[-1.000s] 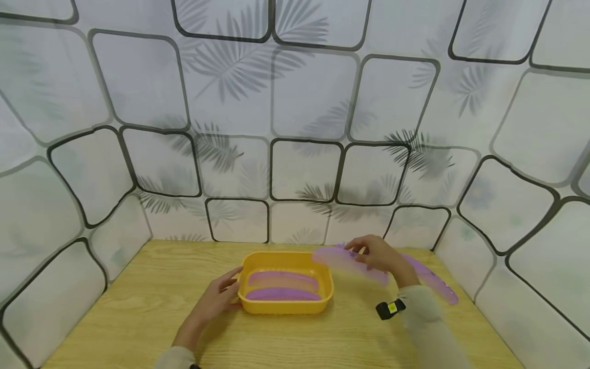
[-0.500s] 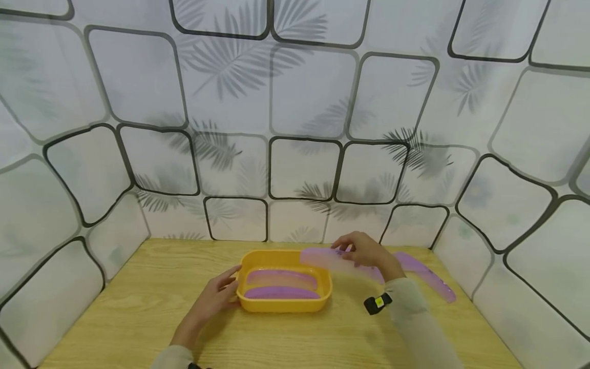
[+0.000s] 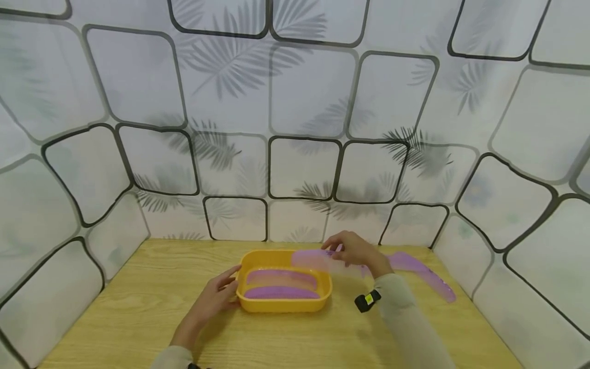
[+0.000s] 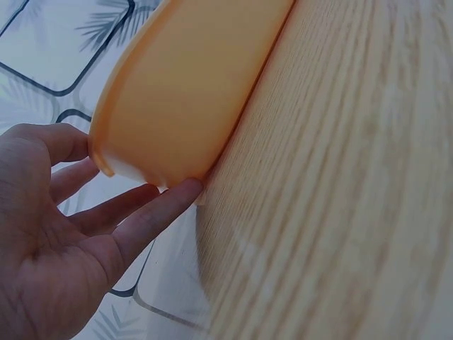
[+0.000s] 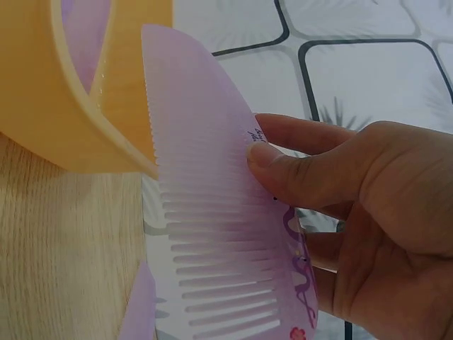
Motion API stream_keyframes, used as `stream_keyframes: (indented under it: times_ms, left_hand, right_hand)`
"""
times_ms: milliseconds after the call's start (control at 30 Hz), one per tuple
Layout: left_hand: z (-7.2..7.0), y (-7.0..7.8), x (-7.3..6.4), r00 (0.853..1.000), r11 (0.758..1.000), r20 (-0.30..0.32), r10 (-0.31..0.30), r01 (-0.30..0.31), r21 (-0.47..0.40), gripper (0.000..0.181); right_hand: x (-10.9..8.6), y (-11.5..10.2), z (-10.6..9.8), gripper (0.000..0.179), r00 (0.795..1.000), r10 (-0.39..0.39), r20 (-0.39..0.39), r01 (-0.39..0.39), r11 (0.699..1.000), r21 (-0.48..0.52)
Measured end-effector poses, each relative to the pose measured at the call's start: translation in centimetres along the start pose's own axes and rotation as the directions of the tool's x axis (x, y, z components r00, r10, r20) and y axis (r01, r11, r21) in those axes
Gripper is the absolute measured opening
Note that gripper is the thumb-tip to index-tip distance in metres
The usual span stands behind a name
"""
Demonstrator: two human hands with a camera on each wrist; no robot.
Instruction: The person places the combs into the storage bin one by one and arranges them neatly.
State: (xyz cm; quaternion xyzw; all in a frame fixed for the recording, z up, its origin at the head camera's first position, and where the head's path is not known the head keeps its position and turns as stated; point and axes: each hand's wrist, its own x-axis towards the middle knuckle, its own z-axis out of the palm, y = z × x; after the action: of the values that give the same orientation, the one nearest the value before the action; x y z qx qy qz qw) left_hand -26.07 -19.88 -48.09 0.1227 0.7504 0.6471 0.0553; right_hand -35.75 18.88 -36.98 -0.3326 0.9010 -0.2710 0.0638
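We have the right hand [image 3: 357,251] pinching a translucent pale-purple plastic comb [image 5: 205,142] by its back, thumb on the face. In the head view its end overlaps the right rear of a yellow-orange, round-cornered plastic basin [image 3: 283,306]. Left hand [image 3: 216,292] is relaxed, fingers apart, tips on the basin's left end. Only the right wrist view gives us a readable red flower print [image 5: 298,333]; only the left wrist view shows 1 fingertip low, where basin meets wood-grain table [image 4: 325,184]. Basin contents: 2 combs, rear purple comb [image 3: 281,274] and front purple comb [image 3: 282,292], both lengthwise. We see at least 1 loose purple comb [image 3: 435,283] on the table, right side.
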Motion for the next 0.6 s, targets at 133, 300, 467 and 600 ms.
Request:
stream_keyframes:
  times_ms: [133, 300, 467, 600]
  left_hand:
    - [0.0, 0.1, 0.0, 1.000, 1.000, -0.005, -0.002, 0.002, -0.001, 0.058]
    - [0.0, 0.1, 0.0, 1.000, 1.000, -0.001, -0.002, 0.002, -0.005, 0.058]
    - [0.1, 0.1, 0.0, 1.000, 1.000, -0.006, -0.002, 0.002, -0.003, 0.058]
    - [0.1, 0.1, 0.0, 1.000, 1.000, -0.005, -0.008, 0.008, -0.008, 0.057]
  right_hand:
    - [0.7, -0.2, 0.2, 0.027, 1.000, -0.001, 0.016, 0.001, 1.000, -0.007]
    - [1.4, -0.6, 0.5, 0.027, 0.999, 0.027, 0.039, -0.027, 1.000, 0.003]
    - [2.0, -1.2, 1.0, 0.025, 0.998, 0.022, 0.052, -0.021, 1.000, -0.020]
    - [2.4, -1.4, 1.4, 0.025, 0.998, 0.028, 0.063, -0.026, 0.999, -0.024]
